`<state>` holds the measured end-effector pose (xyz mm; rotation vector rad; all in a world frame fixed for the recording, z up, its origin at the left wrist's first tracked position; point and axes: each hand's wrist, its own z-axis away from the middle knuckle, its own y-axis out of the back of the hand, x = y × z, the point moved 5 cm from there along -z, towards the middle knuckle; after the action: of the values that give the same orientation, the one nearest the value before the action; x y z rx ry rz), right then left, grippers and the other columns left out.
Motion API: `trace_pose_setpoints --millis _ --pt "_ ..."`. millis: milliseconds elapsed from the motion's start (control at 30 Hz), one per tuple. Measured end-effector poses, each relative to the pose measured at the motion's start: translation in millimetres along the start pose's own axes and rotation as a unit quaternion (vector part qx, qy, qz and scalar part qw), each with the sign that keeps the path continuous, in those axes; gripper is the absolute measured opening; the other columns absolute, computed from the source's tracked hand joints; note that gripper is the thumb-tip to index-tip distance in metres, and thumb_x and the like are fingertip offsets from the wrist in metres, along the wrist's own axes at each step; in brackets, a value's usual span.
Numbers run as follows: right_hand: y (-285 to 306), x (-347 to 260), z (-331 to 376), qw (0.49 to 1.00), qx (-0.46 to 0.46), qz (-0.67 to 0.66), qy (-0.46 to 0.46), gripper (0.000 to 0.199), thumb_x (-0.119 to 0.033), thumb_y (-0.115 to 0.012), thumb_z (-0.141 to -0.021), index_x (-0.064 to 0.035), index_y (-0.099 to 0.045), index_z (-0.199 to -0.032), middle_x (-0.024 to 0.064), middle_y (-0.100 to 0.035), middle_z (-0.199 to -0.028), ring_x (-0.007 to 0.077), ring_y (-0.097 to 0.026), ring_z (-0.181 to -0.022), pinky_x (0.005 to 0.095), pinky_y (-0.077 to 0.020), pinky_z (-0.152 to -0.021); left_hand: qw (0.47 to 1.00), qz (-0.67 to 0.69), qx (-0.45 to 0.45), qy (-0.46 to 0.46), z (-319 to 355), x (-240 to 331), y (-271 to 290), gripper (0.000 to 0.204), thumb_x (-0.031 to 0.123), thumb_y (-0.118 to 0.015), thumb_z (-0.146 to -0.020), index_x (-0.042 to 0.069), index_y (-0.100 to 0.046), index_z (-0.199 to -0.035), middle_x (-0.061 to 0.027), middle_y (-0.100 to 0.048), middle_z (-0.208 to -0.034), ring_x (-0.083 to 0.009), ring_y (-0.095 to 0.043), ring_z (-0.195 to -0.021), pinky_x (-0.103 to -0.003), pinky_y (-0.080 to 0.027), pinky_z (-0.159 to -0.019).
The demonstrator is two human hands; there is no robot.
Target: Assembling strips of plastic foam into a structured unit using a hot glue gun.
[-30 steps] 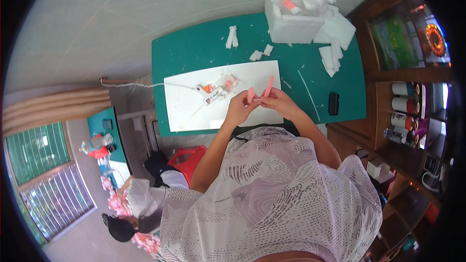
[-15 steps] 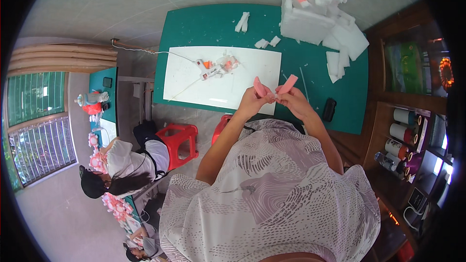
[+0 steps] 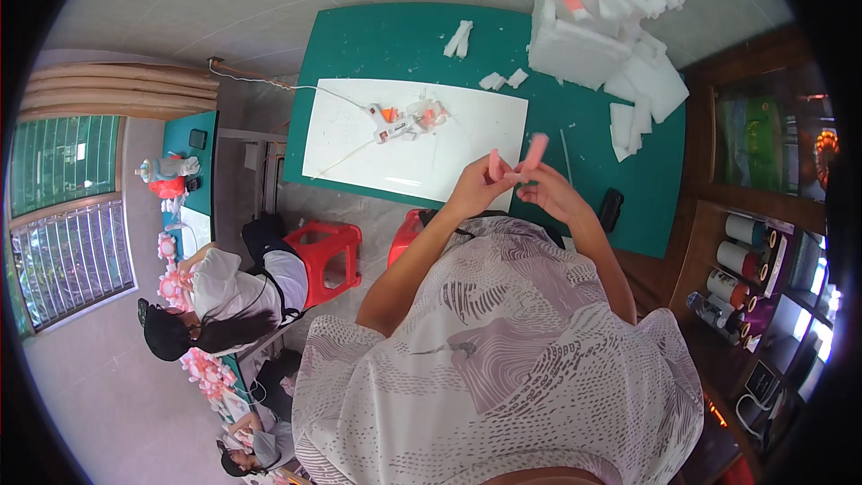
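My left hand [image 3: 478, 189] and my right hand [image 3: 554, 196] meet over the near edge of the white board. Fingers of the left are closed around a pink foam strip [image 3: 494, 164] that points up. A longer pink foam strip [image 3: 536, 152] rises from the pinched fingers of the right. A small whitish bit [image 3: 513, 178] shows between the fingertips; whether the two strips are joined there is hidden. On the board, to the left, lies a white glue gun [image 3: 388, 127] with its cord, beside clear and pinkish scraps [image 3: 429, 115].
White foam blocks and sheets [image 3: 579, 40] are piled at the table's far right. Loose white foam pieces [image 3: 459, 39] lie on the green table [image 3: 386, 36]. A black case [image 3: 611, 210] sits at the right. Red stools [image 3: 328, 256] and two people [image 3: 242, 292] are at the left.
Both pink strips have turned more upright, and the left one now shows narrower. My fingers have shifted around the joint between the hands. The whole view has moved slightly.
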<state>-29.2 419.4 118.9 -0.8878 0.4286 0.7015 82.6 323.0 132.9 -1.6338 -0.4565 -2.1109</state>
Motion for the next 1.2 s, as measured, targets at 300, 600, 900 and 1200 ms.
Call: trace_pose_setpoints --millis 300,600,900,1200 --pt "-23.6 5.5 -27.9 0.998 0.067 0.018 0.005 0.017 -0.020 -0.051 -0.091 -0.0050 -0.054 -0.098 0.0004 -0.054 -0.081 0.0092 -0.050 -0.067 0.0221 -0.0409 -0.061 0.989 -0.135 -0.026 -0.057 -15.6 20.3 33.9 0.021 0.012 -0.072 -0.074 0.001 -0.054 -0.078 -0.0053 -0.059 -0.071 -0.0111 -0.056 -0.069 -0.024 -0.045 -0.063" --pt "-78.5 12.1 -65.9 1.000 -0.017 -0.021 0.002 0.016 -0.019 -0.051 -0.092 -0.0043 -0.054 -0.092 0.0018 -0.050 -0.075 0.0097 -0.047 -0.065 0.0223 -0.0382 -0.057 0.993 0.101 -0.040 0.034 -11.4 4.3 108.0 0.021 0.010 -0.070 -0.077 0.003 -0.051 -0.072 -0.0032 -0.058 -0.066 -0.0084 -0.054 -0.060 -0.022 -0.043 -0.053" --pt "-128.7 7.4 -86.9 0.998 -0.066 -0.022 0.005 0.018 -0.019 -0.049 -0.093 -0.0019 -0.054 -0.092 0.0012 -0.048 -0.071 0.0097 -0.045 -0.062 0.0226 -0.0357 -0.055 0.951 0.277 -0.117 0.071 -12.4 -10.0 155.6 0.015 0.006 -0.064 -0.081 0.006 -0.050 -0.079 -0.0054 -0.058 -0.075 -0.0108 -0.053 -0.064 -0.024 -0.042 -0.058" --pt "-100.2 -0.4 -100.6 0.996 0.092 0.013 -0.018 0.026 -0.017 -0.054 -0.087 -0.0008 -0.054 -0.107 0.0002 -0.049 -0.069 0.0078 -0.046 -0.060 0.0210 -0.0350 -0.053 0.888 0.456 -0.058 0.025 -42.9 -1.3 245.6 0.014 0.009 -0.062 -0.083 0.008 -0.048 -0.081 -0.0031 -0.054 -0.083 -0.0146 -0.054 -0.076 -0.026 -0.041 -0.065"
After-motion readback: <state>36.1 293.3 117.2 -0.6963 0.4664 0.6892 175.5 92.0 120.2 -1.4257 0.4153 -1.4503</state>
